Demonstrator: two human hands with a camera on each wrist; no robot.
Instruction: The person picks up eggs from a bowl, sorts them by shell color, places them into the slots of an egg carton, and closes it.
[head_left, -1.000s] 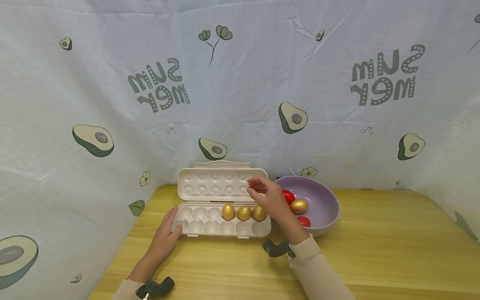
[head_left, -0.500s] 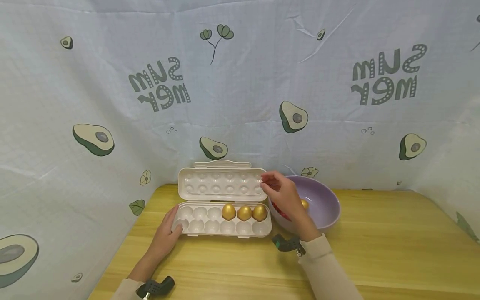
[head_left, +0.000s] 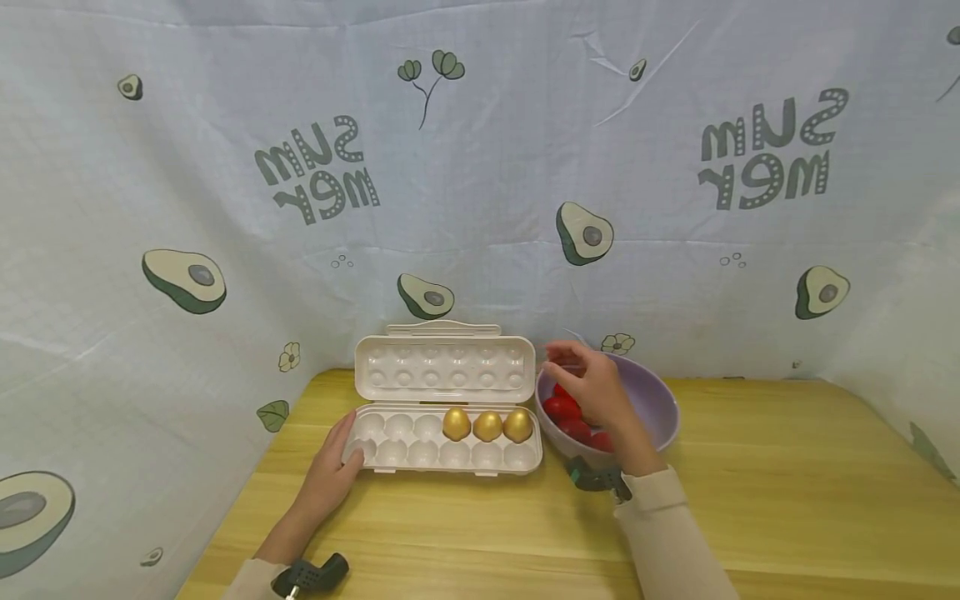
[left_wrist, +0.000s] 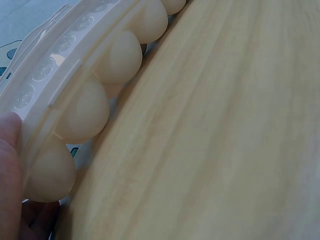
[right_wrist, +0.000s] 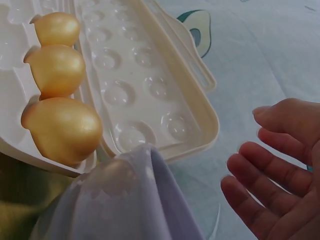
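A white plastic egg carton [head_left: 405, 467] lies open on the table, its lid tilted up behind. Three gold eggs [head_left: 487, 427] fill the right half of the back row; the other cups are bare. My left hand [head_left: 330, 462] grips the carton's left end, thumb on the rim and fingers lower down, as the left wrist view shows. Over the purple bowl [head_left: 660, 408] hovers my right hand [head_left: 595, 387], fingers loosely bent with nothing between them. Red eggs [head_left: 561, 408] show inside the bowl below that hand, which hides part of the contents.
The wooden table [head_left: 787, 475] extends to the right of the bowl. Behind it hangs a pale curtain [head_left: 480, 167] printed with avocados, close to the carton's lid. The bowl stands right beside the carton's right end.
My right hand has moved right, from above the carton's right end to over the bowl. My left hand and the carton have stayed in place.
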